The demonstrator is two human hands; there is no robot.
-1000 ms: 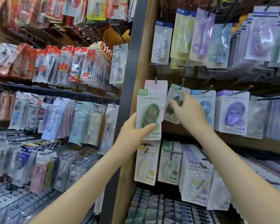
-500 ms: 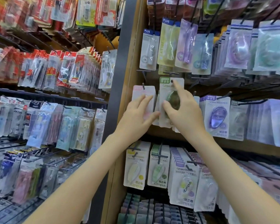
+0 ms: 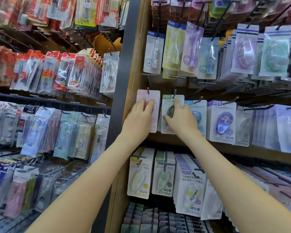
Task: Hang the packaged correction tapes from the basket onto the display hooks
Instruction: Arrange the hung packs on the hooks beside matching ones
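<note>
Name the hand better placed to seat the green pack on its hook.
Right. The right hand holds the green pack at its hook; the left hand rests flat on the pink pack.

A grey upright post point(image 3: 124, 68) separates the wooden display panel point(image 3: 139, 52) from a left rack: red-carded stationery packs point(image 3: 47, 71) above pastel packs point(image 3: 65, 135).

Bright, even shop light is falling from overhead, leaving no hard shadows. Up and to the right of the grey post point(image 3: 125, 64), white glare is streaking across the clear purple blister packs point(image 3: 244, 52). Just right of the post, the green correction tape pack point(image 3: 168, 102) is showing the sharpest print. Left of the post, the red-carded packets point(image 3: 47, 71) are smearing into blur toward the edge. The wide lens is bowing the post and rails. Low to its right, the bottom row point(image 3: 158, 221) is sitting in shade.
</note>
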